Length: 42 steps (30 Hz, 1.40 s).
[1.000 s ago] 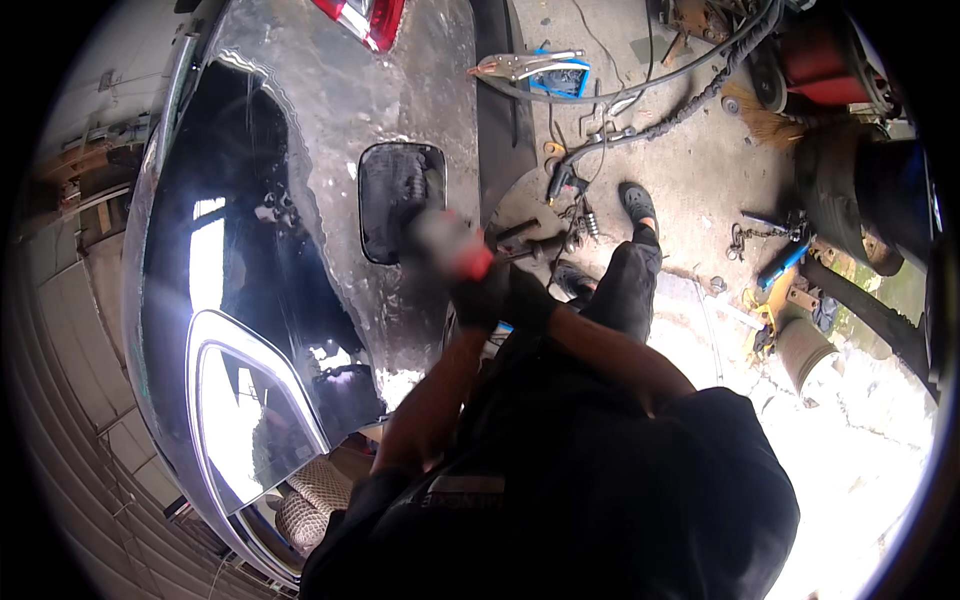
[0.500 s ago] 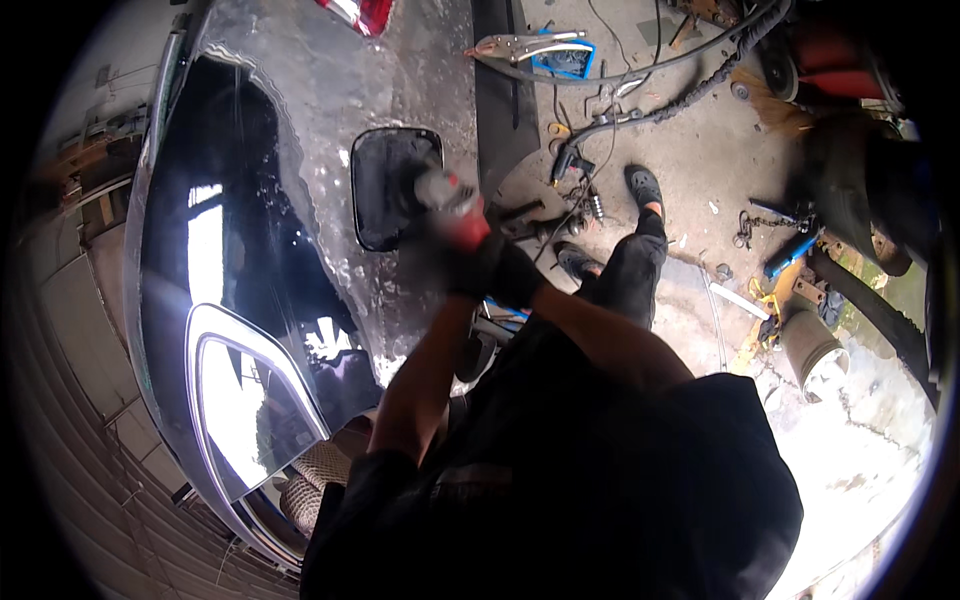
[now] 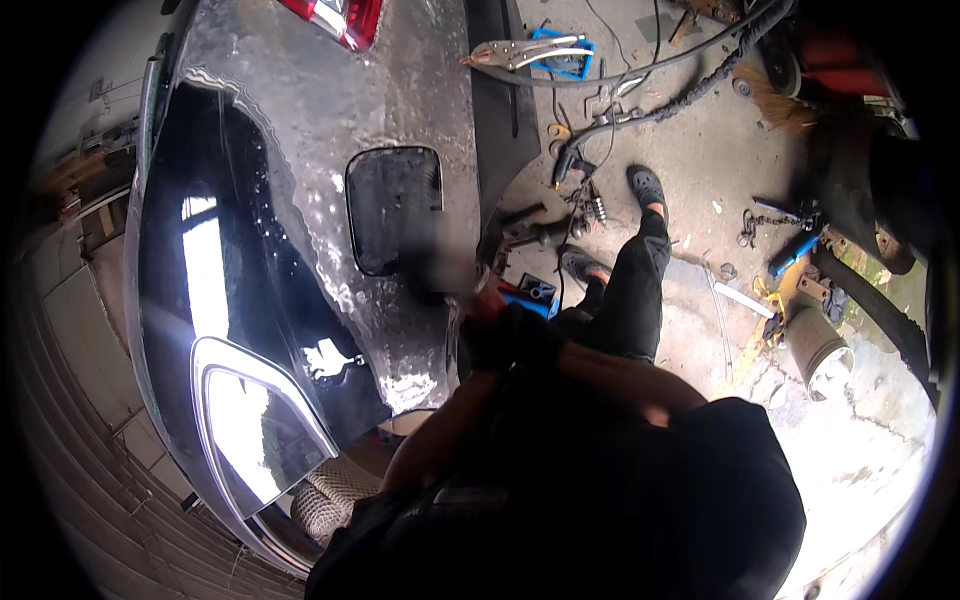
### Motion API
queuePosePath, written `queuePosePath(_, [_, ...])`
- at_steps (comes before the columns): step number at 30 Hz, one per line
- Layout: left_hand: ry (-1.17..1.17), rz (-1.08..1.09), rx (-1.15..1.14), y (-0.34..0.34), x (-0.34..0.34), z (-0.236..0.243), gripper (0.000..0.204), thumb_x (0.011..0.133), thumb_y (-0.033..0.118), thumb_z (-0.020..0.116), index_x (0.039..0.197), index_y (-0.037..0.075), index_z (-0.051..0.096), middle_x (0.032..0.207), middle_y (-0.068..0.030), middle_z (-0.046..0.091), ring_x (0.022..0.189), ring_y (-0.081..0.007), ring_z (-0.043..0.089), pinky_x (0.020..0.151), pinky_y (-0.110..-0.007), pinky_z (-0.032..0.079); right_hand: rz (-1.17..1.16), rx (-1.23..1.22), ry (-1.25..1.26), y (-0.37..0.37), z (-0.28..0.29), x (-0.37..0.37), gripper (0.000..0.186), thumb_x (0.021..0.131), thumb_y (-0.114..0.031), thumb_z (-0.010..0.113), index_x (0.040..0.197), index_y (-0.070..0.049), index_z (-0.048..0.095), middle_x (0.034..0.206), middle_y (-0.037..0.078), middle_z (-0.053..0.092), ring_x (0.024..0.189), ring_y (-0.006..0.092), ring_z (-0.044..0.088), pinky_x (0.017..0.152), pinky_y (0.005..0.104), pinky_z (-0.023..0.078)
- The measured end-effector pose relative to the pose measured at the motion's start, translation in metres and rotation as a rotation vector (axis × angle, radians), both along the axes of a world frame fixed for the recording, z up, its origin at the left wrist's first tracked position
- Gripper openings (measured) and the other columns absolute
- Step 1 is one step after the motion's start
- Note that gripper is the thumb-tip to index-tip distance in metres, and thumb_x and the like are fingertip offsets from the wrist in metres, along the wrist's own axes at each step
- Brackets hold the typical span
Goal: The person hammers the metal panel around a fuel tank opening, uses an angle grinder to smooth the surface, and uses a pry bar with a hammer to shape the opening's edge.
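Left hand [image 3: 486,346] and right hand [image 3: 537,337], both dark-gloved, clenched round the tool [image 3: 486,303], right beside left at its red body; single fingers merge into shadow. Tool is at the lower right corner of the flap [image 3: 390,205], head smeared by blur; can't tell if it touches metal. Step in hand looks like working the tool over bare panel [image 3: 415,85] beside the flap. Next move seems to call for a firm two-handed hold, head matched to the panel's curve, care at the flap's edge.

Panel: dull grey metal, scuffed, blotchy, bright spots near its lower end. Flap: dark, rounded rectangle, thin black outline. Paint [image 3: 240,170]: glossy black, mirror-like, ragged wavy border against the metal. Window [image 3: 250,425]: smooth glass, bright curved frame, strong glare. Seat [image 3: 330,497]: tan, coarse weave. Light [image 3: 358,22]: red and clear, angular.

Clamp [image 3: 522,52] by the panel's top right: silver, long-handled, copper-toned tip. Floor [image 3: 690,195]: rough pale concrete, stained. Down there: perforated dark shoe [image 3: 646,186], blue-rimmed tray [image 3: 563,70], metal coil [image 3: 598,208], wrapped hose [image 3: 690,97], pale round bucket [image 3: 815,348].
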<state>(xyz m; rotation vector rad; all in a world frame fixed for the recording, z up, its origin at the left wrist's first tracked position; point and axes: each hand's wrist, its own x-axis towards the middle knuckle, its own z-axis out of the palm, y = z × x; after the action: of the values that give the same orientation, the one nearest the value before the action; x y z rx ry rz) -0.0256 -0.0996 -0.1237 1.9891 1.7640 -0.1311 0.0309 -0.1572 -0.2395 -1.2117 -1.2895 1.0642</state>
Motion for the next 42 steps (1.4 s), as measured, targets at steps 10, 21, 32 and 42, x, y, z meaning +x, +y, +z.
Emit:
queuePosePath(10, [-0.161,-0.058,0.115,0.006,0.010,-0.009,0.040,0.080,0.045,0.077,0.087,0.006,0.070,0.074,-0.0135,0.070,0.072,-0.0270,0.072,0.063,-0.041,0.054,0.028,-0.023,-0.180,0.002,0.009,0.015,0.028,0.096,-0.023,0.054,0.118,-0.006,0.059,0.105,0.009,0.065,0.099,0.0220,0.063,0.090,0.0359,0.051])
queuePosePath(21, [0.090,-0.511,0.392,-0.008,-0.007,-0.035,0.045,0.081,0.052,0.075,0.082,0.007,0.069,0.070,-0.0098,0.068,0.067,-0.0258,0.068,0.060,-0.041,0.052,0.278,-0.273,-0.391,-0.013,0.016,0.019,0.028,0.089,-0.026,0.061,0.110,-0.009,0.062,0.105,0.012,0.065,0.098,0.0274,0.064,0.085,0.0398,0.053])
queuePosePath(32, [-0.758,0.275,-0.200,-0.004,-0.029,-0.041,0.035,0.087,0.029,0.077,0.107,0.002,0.064,0.102,-0.0059,0.067,0.090,-0.0186,0.066,0.079,-0.035,0.055,-0.209,-0.050,-0.463,0.002,0.042,0.019,0.045,0.088,-0.036,0.062,0.121,-0.005,0.058,0.109,0.019,0.066,0.103,0.0337,0.065,0.086,0.0417,0.053])
queuePosePath(42, [-1.087,0.386,-0.220,-0.001,-0.042,-0.072,0.035,0.080,0.013,0.082,0.108,0.004,0.063,0.101,-0.0060,0.068,0.085,-0.0138,0.066,0.072,-0.033,0.055,-0.172,-0.263,-0.363,0.005,0.057,0.018,0.038,0.087,-0.030,0.062,0.113,-0.003,0.056,0.102,0.019,0.063,0.079,0.0382,0.067,0.069,0.0453,0.055])
